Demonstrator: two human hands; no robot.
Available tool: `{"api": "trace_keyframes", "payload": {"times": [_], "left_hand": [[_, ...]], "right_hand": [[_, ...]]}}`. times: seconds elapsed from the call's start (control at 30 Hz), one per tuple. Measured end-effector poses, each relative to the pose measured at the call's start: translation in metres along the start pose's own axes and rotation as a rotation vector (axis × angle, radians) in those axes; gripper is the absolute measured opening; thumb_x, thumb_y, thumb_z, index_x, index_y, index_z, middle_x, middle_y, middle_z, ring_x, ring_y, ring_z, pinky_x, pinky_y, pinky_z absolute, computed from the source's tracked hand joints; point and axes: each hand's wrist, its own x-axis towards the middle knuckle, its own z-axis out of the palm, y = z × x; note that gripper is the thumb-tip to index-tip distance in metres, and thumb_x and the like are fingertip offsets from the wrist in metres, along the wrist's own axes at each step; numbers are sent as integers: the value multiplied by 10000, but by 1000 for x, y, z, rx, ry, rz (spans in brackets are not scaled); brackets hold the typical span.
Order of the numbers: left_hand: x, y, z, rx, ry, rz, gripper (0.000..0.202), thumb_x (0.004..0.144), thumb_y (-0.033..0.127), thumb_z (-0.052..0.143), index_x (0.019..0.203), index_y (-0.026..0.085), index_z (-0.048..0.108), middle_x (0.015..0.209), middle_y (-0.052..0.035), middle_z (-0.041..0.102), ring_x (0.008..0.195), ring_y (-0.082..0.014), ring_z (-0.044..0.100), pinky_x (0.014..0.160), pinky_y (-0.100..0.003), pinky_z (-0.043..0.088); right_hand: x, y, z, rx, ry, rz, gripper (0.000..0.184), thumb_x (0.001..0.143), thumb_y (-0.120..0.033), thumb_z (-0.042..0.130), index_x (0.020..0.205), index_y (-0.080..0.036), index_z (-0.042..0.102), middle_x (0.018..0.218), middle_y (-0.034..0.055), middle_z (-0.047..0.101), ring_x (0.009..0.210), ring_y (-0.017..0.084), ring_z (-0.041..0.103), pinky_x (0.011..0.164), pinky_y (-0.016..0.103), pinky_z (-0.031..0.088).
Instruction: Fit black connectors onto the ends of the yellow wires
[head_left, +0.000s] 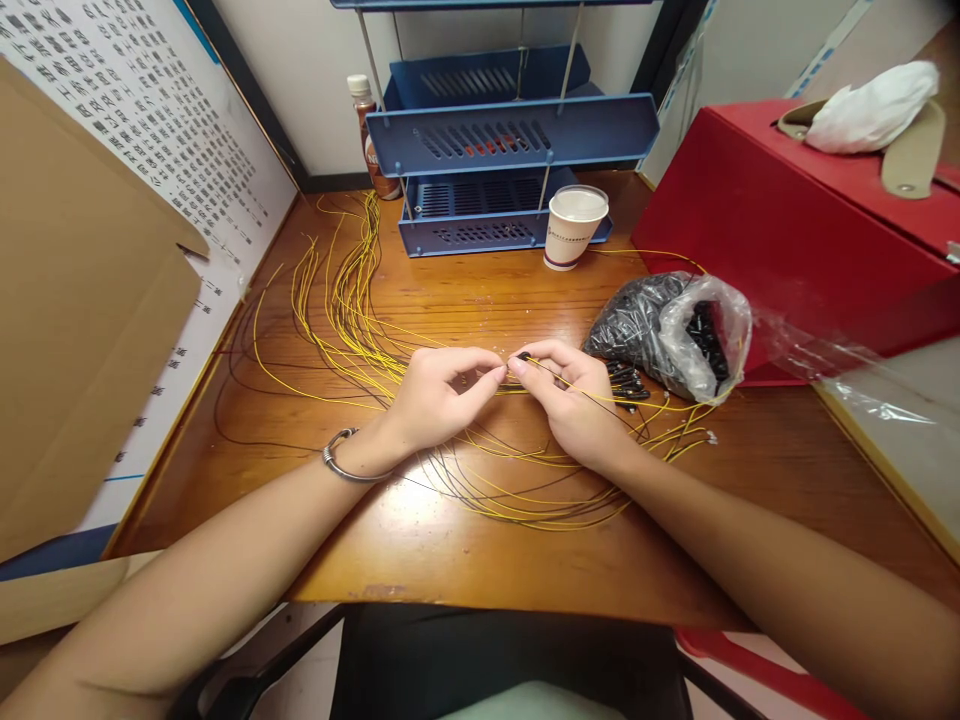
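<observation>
Over the middle of the table, my two hands meet almost fingertip to fingertip. My right hand pinches a small black sleeve-like piece, with a yellow wire trailing from it to the right. My left hand, wearing a bracelet, has thumb and forefinger closed together beside that piece; whatever lies between them is too small to make out. Beneath and around both hands run many thin yellow and black wires. Several loose black pieces lie just right of my right hand, by an open clear bag of black parts.
Behind stands a blue tiered file rack, with a brown bottle on its left and a paper cup at its right front. A red box borders the right side; cardboard leans at the left.
</observation>
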Motion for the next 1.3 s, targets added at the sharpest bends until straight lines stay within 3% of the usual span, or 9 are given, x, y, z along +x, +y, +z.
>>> {"api": "trace_keyframes", "payload": {"times": [0.17, 0.43, 0.63, 0.73, 0.9, 0.97, 1.13, 1.2, 1.3], "left_hand": [[1, 1, 0, 5, -6, 5, 180, 914, 232, 629, 827, 136, 754, 715, -22, 751, 551, -85, 596, 558, -194, 455], [0, 0, 1, 6, -19, 3, 183, 916, 238, 627, 826, 136, 749, 717, -20, 745, 553, -83, 590, 555, -195, 449], [-1, -2, 2, -5, -61, -32, 138, 908, 215, 631, 862, 142, 739, 677, 7, 717, 517, -64, 554, 532, -178, 433], [-2, -2, 3, -7, -48, -32, 136, 913, 217, 633, 887, 142, 743, 695, 0, 728, 512, -64, 558, 520, -174, 432], [-1, -3, 2, 2, -19, 2, 120, 902, 183, 644, 873, 127, 746, 707, -6, 738, 525, -56, 576, 531, -158, 434], [-1, -3, 2, 10, -18, 8, 118, 901, 180, 648, 869, 129, 748, 711, -2, 740, 530, -55, 580, 537, -156, 437], [1, -2, 2, 15, -8, 14, 128, 903, 182, 650, 839, 128, 747, 711, 1, 740, 547, -54, 589, 549, -151, 441], [1, -1, 1, 15, 0, 21, 133, 902, 181, 650, 824, 124, 742, 708, -2, 738, 549, -54, 590, 553, -149, 444], [1, -1, 1, 22, 10, 28, 133, 895, 182, 657, 809, 120, 737, 706, -6, 738, 550, -55, 592, 563, -150, 452]], "right_hand": [[0, 1, 1, 37, 53, -20, 218, 825, -407, 718, 833, -195, 672, 741, 13, 634, 662, 131, 528, 543, 263, 376], [1, 2, 0, 77, 44, -26, 205, 833, -386, 707, 841, -187, 662, 702, -22, 610, 550, 87, 423, 526, 259, 339], [2, 1, -1, -30, -17, -20, 209, 854, -387, 672, 865, -180, 696, 692, 0, 610, 609, 122, 487, 540, 266, 358], [2, 0, 0, -48, -35, -28, 203, 853, -375, 665, 865, -175, 701, 638, -16, 564, 586, 120, 465, 534, 264, 359], [2, -1, 0, -81, -42, -25, 208, 844, -365, 672, 837, -160, 699, 524, -80, 365, 500, 92, 331, 490, 252, 290], [2, 0, 1, -70, -40, -23, 203, 840, -360, 673, 824, -159, 699, 535, -73, 398, 508, 91, 345, 495, 250, 297], [3, 0, 2, 44, -9, -44, 185, 831, -356, 685, 803, -173, 693, 727, 8, 652, 657, 123, 541, 609, 260, 435], [4, 0, 2, 96, 10, -40, 192, 825, -367, 695, 784, -180, 683, 718, 3, 648, 660, 122, 556, 626, 262, 449], [4, 1, 3, 177, 48, 11, 235, 812, -418, 718, 804, -187, 674, 600, -45, 533, 558, 95, 469, 551, 251, 391]]}}
